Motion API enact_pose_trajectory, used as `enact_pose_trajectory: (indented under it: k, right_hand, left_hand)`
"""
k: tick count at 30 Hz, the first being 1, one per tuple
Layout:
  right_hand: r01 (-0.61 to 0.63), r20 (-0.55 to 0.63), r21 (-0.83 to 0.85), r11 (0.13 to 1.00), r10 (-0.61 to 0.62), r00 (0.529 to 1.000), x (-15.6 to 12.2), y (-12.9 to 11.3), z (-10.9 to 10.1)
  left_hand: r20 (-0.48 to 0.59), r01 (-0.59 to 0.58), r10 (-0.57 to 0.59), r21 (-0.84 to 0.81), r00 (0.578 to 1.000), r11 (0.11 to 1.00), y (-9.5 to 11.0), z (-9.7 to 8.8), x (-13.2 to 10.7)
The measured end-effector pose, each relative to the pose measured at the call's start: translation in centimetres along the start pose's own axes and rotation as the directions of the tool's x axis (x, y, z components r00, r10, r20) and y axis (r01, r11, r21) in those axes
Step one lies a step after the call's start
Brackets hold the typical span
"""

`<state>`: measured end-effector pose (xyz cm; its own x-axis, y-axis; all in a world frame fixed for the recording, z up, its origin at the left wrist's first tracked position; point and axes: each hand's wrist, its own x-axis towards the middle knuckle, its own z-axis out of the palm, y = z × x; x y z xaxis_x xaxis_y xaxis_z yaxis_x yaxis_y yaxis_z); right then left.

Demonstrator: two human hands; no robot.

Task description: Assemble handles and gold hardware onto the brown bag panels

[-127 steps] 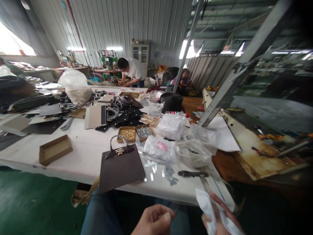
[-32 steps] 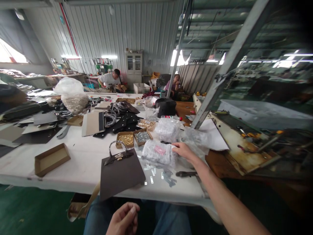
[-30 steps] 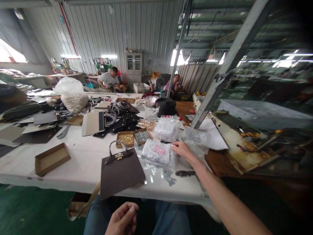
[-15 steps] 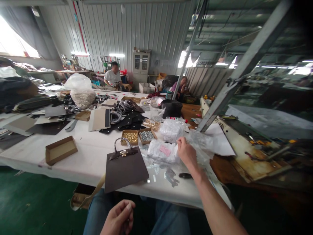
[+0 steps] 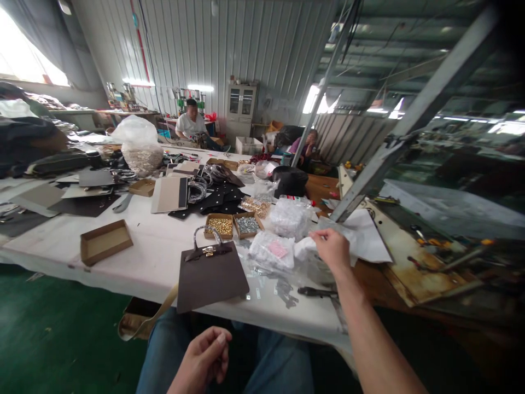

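My right hand (image 5: pixel 333 249) reaches over the white table (image 5: pixel 147 257) and pinches a clear plastic bag (image 5: pixel 328 227) among several bags of small parts. A bag with a pink label (image 5: pixel 273 250) lies just left of it. My left hand (image 5: pixel 205 358) hovers above my lap in a loose curl, thumb against the fingers; what it holds, if anything, is hidden. A dark brown bag panel with a handle and gold clasp (image 5: pixel 211 271) lies at the table's near edge. Small metal plates (image 5: pixel 283 287) are scattered beside it.
Two small boxes of gold (image 5: pixel 220 225) and silver studs (image 5: pixel 247 224) sit behind the panel. An empty cardboard tray (image 5: pixel 105 241) lies to the left, black pliers (image 5: pixel 318 292) to the right. A slanted metal frame (image 5: pixel 394 137) rises on the right. Two people sit at the far end.
My right hand has moved from the labelled bag to the right and lifted, closing on a clear bag. My left hand has stayed curled over my lap.
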<state>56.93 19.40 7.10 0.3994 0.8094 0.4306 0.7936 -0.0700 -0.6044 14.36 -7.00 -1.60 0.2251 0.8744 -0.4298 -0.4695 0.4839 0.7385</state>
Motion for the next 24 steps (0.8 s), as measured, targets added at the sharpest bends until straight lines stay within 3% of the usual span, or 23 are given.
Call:
enact_pose_trajectory:
  k: [1,3,5,7,9,11,12,16,18,21,22,24]
  right_hand:
    - [-0.012,-0.130,0.072,0.997,0.021,0.991,-0.2,-0.2,-0.1]
    - [-0.040,-0.345,0.349,0.936,0.168,0.924,-0.5,-0.5,-0.2]
    - [-0.046,-0.374,0.620,0.783,0.346,0.861,-0.7,-0.6,-0.5]
    - [-0.072,-0.244,0.806,0.588,0.440,0.864,-1.3,-0.6,-0.9]
    - [-0.147,-0.062,0.898,0.414,0.450,0.891,-3.1,-0.8,-1.2]
    - [-0.239,0.117,0.939,0.247,0.424,0.898,-6.4,-1.3,-1.2]
    - [-0.276,0.177,0.939,0.204,0.401,0.899,-8.6,-1.8,-0.9]
    - [-0.408,0.345,0.903,0.133,0.339,0.875,-19.2,-5.5,1.2]
    - [-0.520,0.471,0.852,0.058,0.348,0.811,-24.2,-8.3,1.8]
    - [-0.690,0.661,0.724,-0.011,0.296,0.689,-29.5,-11.9,1.3]
    - [-0.719,0.691,0.695,0.012,0.266,0.672,-30.4,-12.6,0.8]
    - [-0.714,0.684,0.683,0.152,0.207,0.699,-31.4,-13.2,-0.3]
  left_hand:
    - [-0.004,0.002,-0.002,-0.004,1.000,1.000,0.0,-0.2,-0.1]
    - [-0.004,0.005,-0.005,-0.012,1.000,1.000,-0.1,-0.6,-0.2]
    - [0.005,0.005,-0.005,-0.012,1.000,1.000,-0.4,-1.0,-0.2]
    - [0.016,0.006,-0.006,-0.013,1.000,1.000,-0.7,-1.0,-0.1]
    - [0.029,0.007,-0.007,-0.014,1.000,1.000,-0.9,-0.3,0.1]
    - [0.054,-0.007,0.007,-0.007,0.998,1.000,-0.7,1.2,0.3]
    - [0.070,-0.022,0.022,0.003,0.997,1.000,-0.5,2.2,0.3]
    - [0.121,-0.114,0.106,0.056,0.987,0.992,1.6,6.9,0.3]
    - [0.138,-0.168,0.154,0.092,0.978,0.982,2.9,8.6,0.5]
    - [0.131,-0.279,0.257,0.203,0.958,0.938,4.2,9.4,0.8]
    - [0.122,-0.307,0.285,0.247,0.951,0.919,4.5,9.3,0.8]
    - [0.105,-0.338,0.322,0.309,0.941,0.889,4.7,8.9,0.8]
